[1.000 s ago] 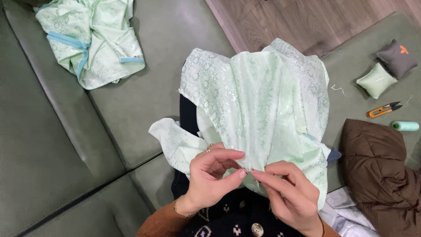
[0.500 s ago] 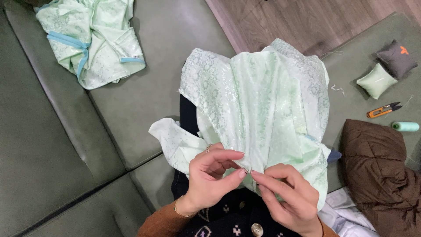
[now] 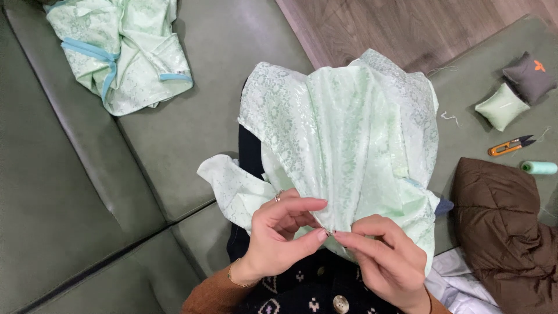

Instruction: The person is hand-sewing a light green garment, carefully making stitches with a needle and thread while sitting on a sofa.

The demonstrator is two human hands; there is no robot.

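Your left hand (image 3: 279, 238) and right hand (image 3: 386, 264) meet at the near hem of the pale green patterned fabric (image 3: 343, 145) draped over your lap, and both grips are closed in a fingertip pinch on that edge, thumb against forefinger, the two pinches almost touching. Something small and thin seems to sit between the fingertips; it may be a needle, but it is too small to tell. Judging by this, the hand sewing is in the middle of the work: the piece under your hands is gathered and hangs loose, with no coloured trim visible on it, while the second green garment (image 3: 119, 52) lying on the couch (image 3: 70, 192) at the far left already carries blue edging. How much of this hem is stitched cannot be seen.

For edges, the fabric's far end falls over your knees toward the wooden floor (image 3: 372, 29), and a loose flap hangs at your left. To your right the seat is crowded: a brown padded jacket (image 3: 503, 227) just beside your lap, then orange-handled thread snips (image 3: 511, 145), a mint thread spool (image 3: 539, 167) and two small cushions (image 3: 514, 93). The left cushion of the couch is the wide, unobstructed side
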